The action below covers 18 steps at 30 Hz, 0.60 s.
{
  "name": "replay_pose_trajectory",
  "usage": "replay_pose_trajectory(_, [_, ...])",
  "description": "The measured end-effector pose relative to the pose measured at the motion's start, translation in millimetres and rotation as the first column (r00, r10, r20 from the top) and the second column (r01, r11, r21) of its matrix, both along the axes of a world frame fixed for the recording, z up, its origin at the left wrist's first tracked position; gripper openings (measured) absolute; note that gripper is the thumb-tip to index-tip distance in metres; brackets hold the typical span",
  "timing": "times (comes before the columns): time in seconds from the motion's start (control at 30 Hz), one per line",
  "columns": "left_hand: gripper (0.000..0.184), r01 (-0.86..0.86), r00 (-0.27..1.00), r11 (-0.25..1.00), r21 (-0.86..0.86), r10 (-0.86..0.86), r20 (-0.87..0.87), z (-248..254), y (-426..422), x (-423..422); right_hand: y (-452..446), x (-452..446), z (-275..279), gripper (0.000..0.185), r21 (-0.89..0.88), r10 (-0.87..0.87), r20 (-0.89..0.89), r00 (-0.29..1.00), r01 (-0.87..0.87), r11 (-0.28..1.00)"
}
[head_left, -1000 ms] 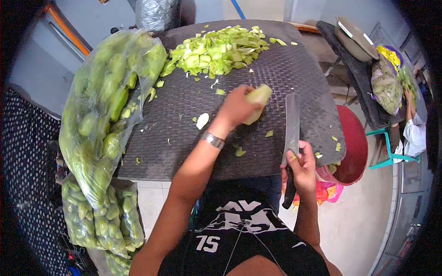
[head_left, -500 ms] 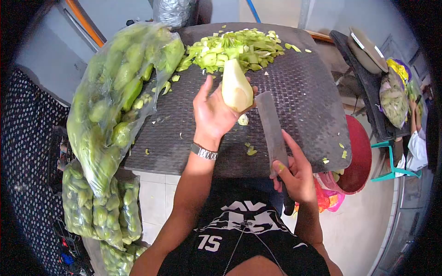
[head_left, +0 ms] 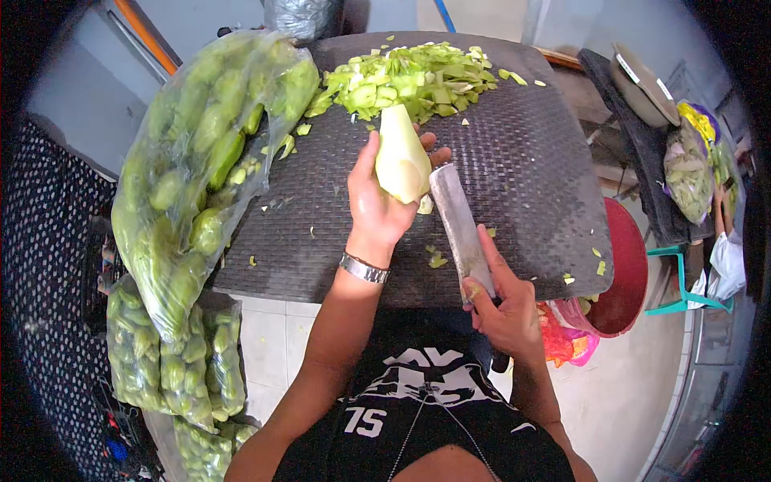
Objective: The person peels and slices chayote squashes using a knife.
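Note:
In the palm of my left hand (head_left: 381, 197) rests a peeled, pale, pear-shaped fruit (head_left: 401, 157), its narrow end pointing away from me. The fingers curl round its far right side. My right hand (head_left: 506, 309) grips a knife (head_left: 456, 221) with a broad, blunt-ended blade. Its tip is close to the fruit's right side, near my left fingertips; whether they touch I cannot tell. Most of the knife's handle is hidden in my hand. Beyond the fruit lies a heap of pale green cut pieces (head_left: 418, 76) on the dark woven-pattern table (head_left: 530, 177).
A large clear bag of green fruit (head_left: 185, 169) covers the table's left side. More filled bags (head_left: 181, 353) are below it. A dark red tub (head_left: 625, 273) stands at the right, near a teal stool (head_left: 683, 277). Another person's arm (head_left: 727, 213) shows at far right.
My right hand has brought the knife up and left, closer to the fruit, and the blade has turned to show its face. My left hand has tilted the fruit slightly leftward.

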<state>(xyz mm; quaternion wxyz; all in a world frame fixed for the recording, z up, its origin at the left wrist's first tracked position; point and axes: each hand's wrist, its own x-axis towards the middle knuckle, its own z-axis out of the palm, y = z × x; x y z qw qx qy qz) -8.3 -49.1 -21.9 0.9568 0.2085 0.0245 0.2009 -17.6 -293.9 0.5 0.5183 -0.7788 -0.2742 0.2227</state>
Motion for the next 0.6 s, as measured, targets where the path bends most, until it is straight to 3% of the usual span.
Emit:
replay_pose_trajectory(0.07, [0.059, 0.02, 1.0, 1.0, -0.016, -0.02, 0.005, -3, 1, 1, 1, 1, 0, 0.068, 0.001, 0.008, -0.032, 0.999, -0.008, 1.0])
replay_pose_trajectory(0.17, [0.057, 0.034, 0.999, 0.998, -0.048, -0.033, 0.024, -10, 3, 2, -1, 4, -3, 0.07, -0.087, 0.026, 0.052, 0.998, -0.022, 0.996])
replay_pose_trajectory(0.6, [0.052, -0.116, 0.986, 0.992, 0.057, 0.122, -0.112, -2, -6, 2, 0, -13, 1, 0.068, -0.127, 0.014, 0.101, 0.995, -0.001, 0.992])
